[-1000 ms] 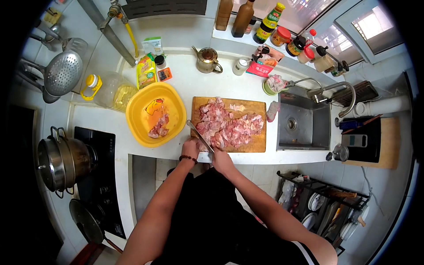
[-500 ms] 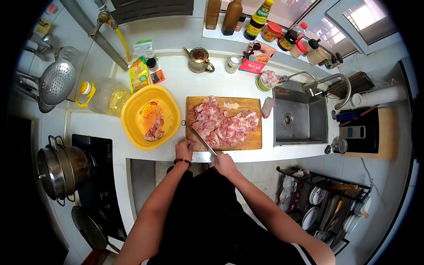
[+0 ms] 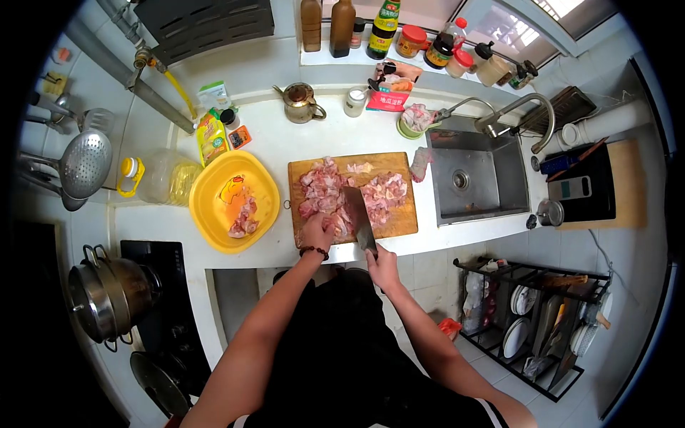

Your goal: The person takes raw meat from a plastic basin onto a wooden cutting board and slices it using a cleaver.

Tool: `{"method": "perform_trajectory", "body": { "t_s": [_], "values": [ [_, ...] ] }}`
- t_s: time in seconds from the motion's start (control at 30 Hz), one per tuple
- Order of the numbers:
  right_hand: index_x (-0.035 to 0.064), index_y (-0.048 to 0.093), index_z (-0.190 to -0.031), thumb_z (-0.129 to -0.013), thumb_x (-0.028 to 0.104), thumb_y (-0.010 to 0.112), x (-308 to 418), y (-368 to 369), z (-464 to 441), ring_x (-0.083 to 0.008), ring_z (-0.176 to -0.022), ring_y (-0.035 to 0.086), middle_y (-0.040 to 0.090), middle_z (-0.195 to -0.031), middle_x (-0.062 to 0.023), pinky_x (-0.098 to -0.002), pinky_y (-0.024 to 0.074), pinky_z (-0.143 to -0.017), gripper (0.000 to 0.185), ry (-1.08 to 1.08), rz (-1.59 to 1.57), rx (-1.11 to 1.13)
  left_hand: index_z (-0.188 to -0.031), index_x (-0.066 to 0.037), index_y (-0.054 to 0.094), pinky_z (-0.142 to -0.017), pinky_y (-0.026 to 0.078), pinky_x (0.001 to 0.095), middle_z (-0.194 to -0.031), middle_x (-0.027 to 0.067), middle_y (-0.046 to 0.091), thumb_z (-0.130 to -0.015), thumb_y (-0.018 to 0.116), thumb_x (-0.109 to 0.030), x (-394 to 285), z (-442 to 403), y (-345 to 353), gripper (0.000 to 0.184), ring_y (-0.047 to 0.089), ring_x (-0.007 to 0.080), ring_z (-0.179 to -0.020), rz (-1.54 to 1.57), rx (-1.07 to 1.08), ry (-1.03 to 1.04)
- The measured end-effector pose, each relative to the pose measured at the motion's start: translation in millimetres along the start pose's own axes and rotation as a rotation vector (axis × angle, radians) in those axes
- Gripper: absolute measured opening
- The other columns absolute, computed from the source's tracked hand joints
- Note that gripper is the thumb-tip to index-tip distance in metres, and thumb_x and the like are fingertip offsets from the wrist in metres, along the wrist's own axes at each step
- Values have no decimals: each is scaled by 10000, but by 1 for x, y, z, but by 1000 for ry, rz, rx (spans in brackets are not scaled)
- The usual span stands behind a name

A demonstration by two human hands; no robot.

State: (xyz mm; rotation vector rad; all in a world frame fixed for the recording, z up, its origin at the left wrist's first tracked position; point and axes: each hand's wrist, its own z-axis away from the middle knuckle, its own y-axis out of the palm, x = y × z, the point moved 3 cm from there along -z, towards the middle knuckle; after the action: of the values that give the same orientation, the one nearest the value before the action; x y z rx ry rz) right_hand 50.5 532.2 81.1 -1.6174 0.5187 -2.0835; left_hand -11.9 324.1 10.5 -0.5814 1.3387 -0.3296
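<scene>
In my right hand (image 3: 384,268) is the handle of a cleaver (image 3: 359,216). Its broad blade points away from me, its flat face showing, over the middle of the meat pile. My left hand (image 3: 317,232), with a beaded bracelet at the wrist, is closed at the pile's near left edge, its fingers curled on the meat; the exact piece is hidden. Chopped raw meat (image 3: 322,187) covers much of the wooden cutting board (image 3: 401,227). Left of the board stands a yellow basin (image 3: 207,228) with some meat pieces (image 3: 245,221) inside.
A sink (image 3: 481,210) with a faucet (image 3: 546,114) is at the right. Behind the board stand a metal teapot (image 3: 300,103), a small jar (image 3: 354,102) and a red packet (image 3: 389,100). An oil jug (image 3: 168,178) is beside the basin. The stove (image 3: 153,253) lies left.
My left hand has moved from the board's near left corner onto the meat. The cleaver has swung rightward, from slanting left to nearly straight ahead, its face now showing. The view has shifted slightly.
</scene>
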Motion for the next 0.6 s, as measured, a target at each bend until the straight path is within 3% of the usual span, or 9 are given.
{"method": "perform_trajectory", "body": {
  "t_s": [0.1,0.23,0.33,0.47,0.5,0.6],
  "values": [
    [-54,672,-1024,-970,114,648,-6,1,2,-483,-783,684,666,-794,-300,-502,538,-682,177,-9,-25,-13,-1077,-13,693,-755,576,396,-1018,163,699,-862,773,-83,12,2,-20,239,714,295,-839,-21,-60,133],
    [-58,670,-1017,-969,124,659,-6,-1,10,-479,-769,678,663,-798,-301,-496,530,-673,189,39,-25,47,-1236,-15,607,-872,539,437,-1095,195,622,-858,773,-106,21,-15,-42,422,647,361,-1010,-191,-207,50],
    [-61,669,-1007,-968,130,664,-16,3,14,-481,-773,675,661,-798,-303,-494,522,-663,195,-67,-6,3,-1223,-7,596,-908,527,447,-1121,206,614,-838,788,-123,28,-35,-32,445,625,380,-1072,-356,-201,71],
    [-66,668,-1005,-969,128,666,-13,-3,18,-481,-769,671,658,-786,-301,-490,518,-659,197,-108,5,30,-1077,-8,625,-839,569,427,-999,176,719,-828,797,-137,40,-48,-32,329,707,346,-940,-265,44,-147],
    [-67,669,-1003,-970,126,665,-9,-6,19,-477,-761,672,657,-779,-298,-487,519,-658,195,-70,20,61,-1002,-11,645,-772,578,400,-876,144,735,-845,807,-161,40,-40,-35,271,723,301,-828,-186,-29,-153],
    [-67,671,-999,-970,122,666,-10,-4,17,-467,-747,677,658,-767,-289,-480,521,-657,192,-35,-1,91,-969,-8,656,-762,571,362,-859,122,732,-854,822,-189,49,-23,-45,272,719,250,-806,-32,-55,-242]
  ]
}}
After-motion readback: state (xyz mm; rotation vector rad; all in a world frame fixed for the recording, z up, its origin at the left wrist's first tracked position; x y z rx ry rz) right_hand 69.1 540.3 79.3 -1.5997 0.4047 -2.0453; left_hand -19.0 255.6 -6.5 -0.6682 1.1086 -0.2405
